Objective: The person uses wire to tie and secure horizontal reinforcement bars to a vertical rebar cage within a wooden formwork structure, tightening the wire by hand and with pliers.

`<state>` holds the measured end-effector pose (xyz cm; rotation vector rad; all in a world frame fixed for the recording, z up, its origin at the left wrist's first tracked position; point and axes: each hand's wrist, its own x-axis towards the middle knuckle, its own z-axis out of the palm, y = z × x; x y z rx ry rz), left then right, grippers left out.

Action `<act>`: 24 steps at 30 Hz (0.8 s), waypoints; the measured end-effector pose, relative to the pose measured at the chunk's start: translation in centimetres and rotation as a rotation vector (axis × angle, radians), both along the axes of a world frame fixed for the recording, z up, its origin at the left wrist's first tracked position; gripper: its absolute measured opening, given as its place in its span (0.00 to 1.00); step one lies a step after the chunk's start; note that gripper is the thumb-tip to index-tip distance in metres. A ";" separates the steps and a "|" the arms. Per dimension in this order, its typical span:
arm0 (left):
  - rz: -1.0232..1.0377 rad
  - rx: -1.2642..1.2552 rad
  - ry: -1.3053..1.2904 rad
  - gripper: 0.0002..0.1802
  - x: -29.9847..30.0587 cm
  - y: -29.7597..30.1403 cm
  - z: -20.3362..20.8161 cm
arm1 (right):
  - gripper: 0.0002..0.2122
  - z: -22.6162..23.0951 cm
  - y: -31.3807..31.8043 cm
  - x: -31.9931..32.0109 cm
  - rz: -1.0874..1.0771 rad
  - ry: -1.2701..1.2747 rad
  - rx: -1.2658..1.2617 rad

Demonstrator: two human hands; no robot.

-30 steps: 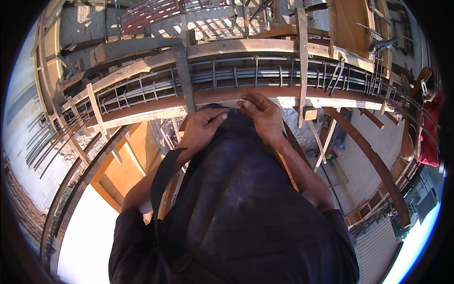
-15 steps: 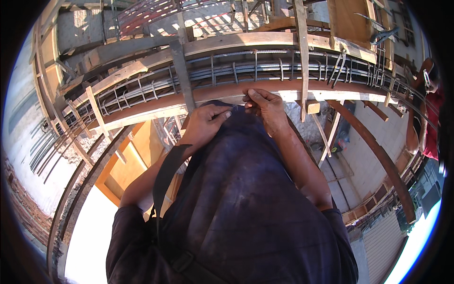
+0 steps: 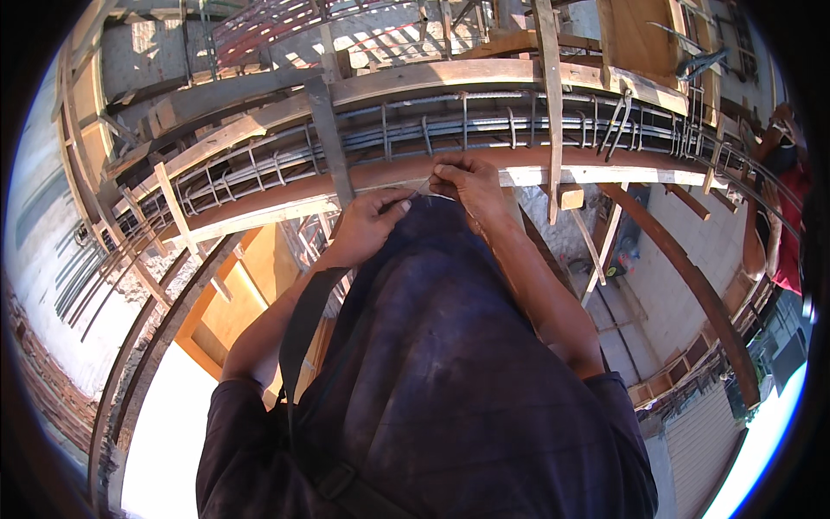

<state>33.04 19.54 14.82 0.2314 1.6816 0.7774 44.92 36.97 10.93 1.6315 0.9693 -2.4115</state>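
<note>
a building site, with steel rebar [image 3: 484, 126], timber formwork [image 3: 432, 76] and rough brickwork [image 3: 50, 385]

Rebar cage [image 3: 402, 136] runs left-right ahead of the torso [image 3: 432, 363], between far board [image 3: 424, 83] and near board [image 3: 523, 176]. Mid slat [image 3: 329, 143] and right slat [image 3: 553, 112] cross over the cage. Pincers [image 3: 617, 126] sit at the cage, just right of the right slat. Left hand [image 3: 370, 227] and right hand [image 3: 469, 192] in front of torso, near each other (thin wire [image 3: 424, 184] between them). Panel [image 3: 275, 255] left of torso, beyond left arm [image 3: 270, 339]. Co-worker [image 3: 788, 221] at far right edge.
</note>
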 end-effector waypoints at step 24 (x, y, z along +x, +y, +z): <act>0.325 -0.095 0.023 0.17 1.4 2.1 -23.1 | 0.12 -11.5 5.7 0.1 0.276 -0.215 0.252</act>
